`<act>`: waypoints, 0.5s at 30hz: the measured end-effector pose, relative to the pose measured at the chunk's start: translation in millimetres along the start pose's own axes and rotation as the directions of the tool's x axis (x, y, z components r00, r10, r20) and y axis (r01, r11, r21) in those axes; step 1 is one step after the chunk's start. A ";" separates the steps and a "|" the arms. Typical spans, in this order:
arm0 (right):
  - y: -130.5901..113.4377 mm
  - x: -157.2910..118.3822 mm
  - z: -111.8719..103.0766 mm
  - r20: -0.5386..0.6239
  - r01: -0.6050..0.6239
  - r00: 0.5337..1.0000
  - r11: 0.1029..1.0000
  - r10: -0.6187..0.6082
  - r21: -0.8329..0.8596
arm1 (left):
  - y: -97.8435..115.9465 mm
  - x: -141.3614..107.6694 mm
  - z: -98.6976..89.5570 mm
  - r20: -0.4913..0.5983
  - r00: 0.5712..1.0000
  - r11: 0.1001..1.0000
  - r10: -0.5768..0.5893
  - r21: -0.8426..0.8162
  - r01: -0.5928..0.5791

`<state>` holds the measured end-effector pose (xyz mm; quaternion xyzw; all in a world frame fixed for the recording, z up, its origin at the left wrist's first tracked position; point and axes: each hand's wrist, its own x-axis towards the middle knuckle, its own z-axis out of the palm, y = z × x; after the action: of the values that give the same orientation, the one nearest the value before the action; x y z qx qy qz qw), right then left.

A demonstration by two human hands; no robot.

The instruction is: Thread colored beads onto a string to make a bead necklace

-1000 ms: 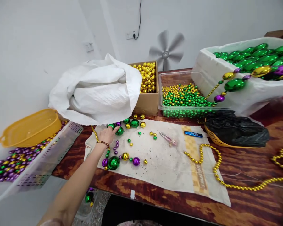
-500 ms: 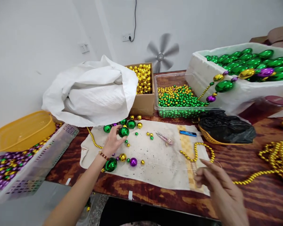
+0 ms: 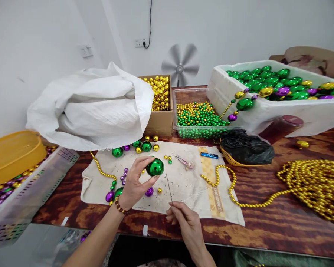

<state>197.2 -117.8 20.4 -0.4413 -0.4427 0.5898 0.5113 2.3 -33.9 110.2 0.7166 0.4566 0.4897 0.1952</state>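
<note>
Between the thumb and fingers of my left hand (image 3: 137,181) is a large shiny green ball (image 3: 155,167), raised over the pale cloth (image 3: 183,181). My right hand (image 3: 183,218), lower and to the right, pinches a long thin needle (image 3: 169,187) that points up toward the ball, apart from it. Thin clear thread runs across the cloth. A purple ball (image 3: 149,191) and a small gold bead (image 3: 159,190) lie below my left hand. Small purple beads (image 3: 124,176) lie left of it, partly hidden. Small scissors (image 3: 184,161) rest on the cloth.
Behind the cloth stand a white sack (image 3: 100,111), a carton of gold balls (image 3: 158,124) and a clear bin of small beads (image 3: 202,128). A foam box (image 3: 284,115) holds green ovals. Gold bead strings (image 3: 317,185) lie right. A perforated basket (image 3: 44,185) stands left.
My left hand has lifted the green ball off the cloth and brought it nearer. My right hand has moved left toward it, and the needle now shows clearly. The view has shifted right.
</note>
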 end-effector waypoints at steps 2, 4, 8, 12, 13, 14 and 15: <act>5.2 -0.2 2.8 0.013 0.003 1.000 1.000 -0.003 -0.007 | 1.7 4.1 -1.7 -0.009 1.000 0.997 -0.024 -0.075 0.024; 7.7 1.5 5.1 0.020 0.008 1.000 1.000 -0.007 -0.014 | 4.7 10.1 -4.3 -0.020 0.998 0.981 -0.066 -0.187 0.061; 8.6 6.9 9.2 0.022 0.017 1.000 0.999 -0.017 -0.028 | 13.2 22.4 -9.1 -0.021 0.980 0.909 -0.196 -0.379 0.173; 11.5 11.1 11.1 0.042 0.026 0.999 0.999 -0.024 -0.030 | 19.8 26.3 -9.7 -0.010 0.966 0.865 -0.259 -0.447 0.228; 12.6 11.7 11.2 0.047 0.025 0.999 0.999 -0.024 -0.027 | 20.7 25.9 -9.3 -0.009 0.965 0.859 -0.263 -0.457 0.230; 13.6 12.2 11.2 0.049 0.024 0.999 0.999 -0.023 -0.022 | 21.3 25.2 -8.9 -0.008 0.964 0.855 -0.265 -0.465 0.231; 14.5 12.4 11.3 0.048 0.022 0.999 1.000 -0.021 -0.018 | 21.7 24.4 -8.6 -0.005 0.964 0.852 -0.264 -0.471 0.231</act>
<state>182.1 -107.6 7.9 -0.4268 -0.4649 0.5906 0.5029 7.3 -25.7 142.6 0.5663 0.4206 0.5803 0.4070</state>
